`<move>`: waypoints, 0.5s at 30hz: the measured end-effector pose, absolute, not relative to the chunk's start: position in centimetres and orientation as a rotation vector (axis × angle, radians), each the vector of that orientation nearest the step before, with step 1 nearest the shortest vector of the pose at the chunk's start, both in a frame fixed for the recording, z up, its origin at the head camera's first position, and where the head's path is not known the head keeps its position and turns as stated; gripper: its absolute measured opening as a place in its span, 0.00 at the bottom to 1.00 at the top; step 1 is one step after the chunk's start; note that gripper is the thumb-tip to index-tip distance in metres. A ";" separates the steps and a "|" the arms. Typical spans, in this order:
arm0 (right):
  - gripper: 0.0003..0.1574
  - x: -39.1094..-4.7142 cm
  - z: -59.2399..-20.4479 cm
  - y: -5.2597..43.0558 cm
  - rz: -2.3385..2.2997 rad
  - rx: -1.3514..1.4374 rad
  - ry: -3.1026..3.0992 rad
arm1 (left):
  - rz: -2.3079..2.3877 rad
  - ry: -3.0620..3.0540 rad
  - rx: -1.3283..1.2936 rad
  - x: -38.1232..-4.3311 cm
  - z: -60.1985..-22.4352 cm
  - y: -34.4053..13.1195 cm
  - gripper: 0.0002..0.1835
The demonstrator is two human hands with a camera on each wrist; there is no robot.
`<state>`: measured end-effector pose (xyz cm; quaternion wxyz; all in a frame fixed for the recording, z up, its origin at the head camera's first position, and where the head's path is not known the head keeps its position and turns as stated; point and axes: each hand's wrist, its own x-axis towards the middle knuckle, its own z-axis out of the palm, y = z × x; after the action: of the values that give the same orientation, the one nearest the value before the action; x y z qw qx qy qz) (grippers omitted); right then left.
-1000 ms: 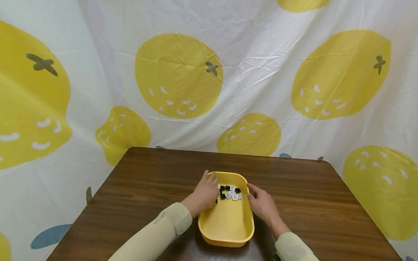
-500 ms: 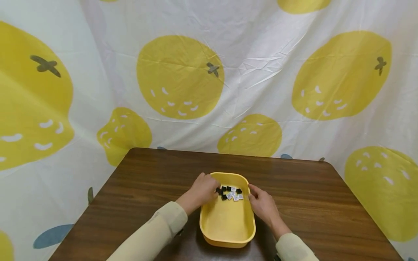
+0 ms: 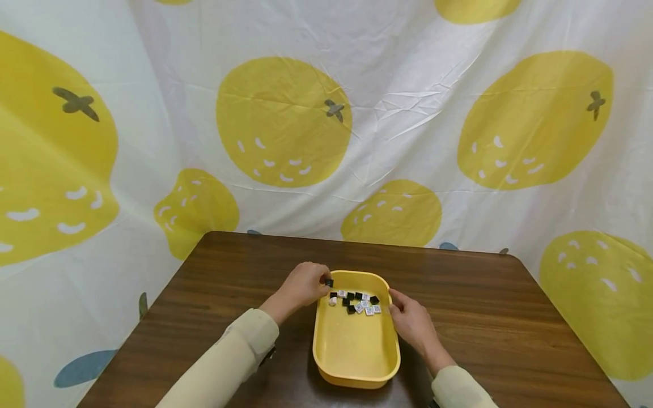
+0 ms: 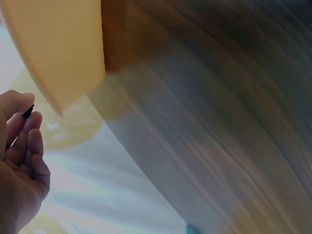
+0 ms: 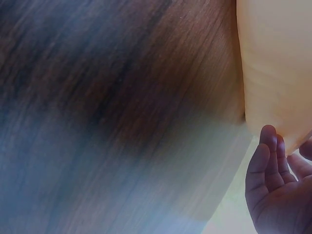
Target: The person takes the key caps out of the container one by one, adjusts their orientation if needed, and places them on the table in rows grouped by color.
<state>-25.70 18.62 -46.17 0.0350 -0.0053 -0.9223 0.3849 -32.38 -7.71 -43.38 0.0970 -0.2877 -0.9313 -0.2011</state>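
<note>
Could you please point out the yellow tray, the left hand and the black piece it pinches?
Yellow tray (image 3: 357, 343), head view: bare floor.
Left hand (image 3: 303, 284), head view: back of the hand.
Black piece (image 4: 28, 112), left wrist view: exposed edge.

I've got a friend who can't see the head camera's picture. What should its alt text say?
A left hand pinches a small black tile by the left rim of a yellow tray holding black and white tiles, while the right hand touches the opposite rim. Beyond the wooden table hangs a lemon-print cloth.
</note>
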 end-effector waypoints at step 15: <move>0.29 -25.7 -46.2 18.6 1.193 -0.034 -2.837 | -0.732 -2.853 -0.589 -34.3 -45.1 -16.4 0.06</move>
<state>-25.66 18.56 -46.19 0.0317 -0.0109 -0.9213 0.3875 -34.26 -16.38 -45.13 0.0691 -0.1956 -0.9475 -0.2433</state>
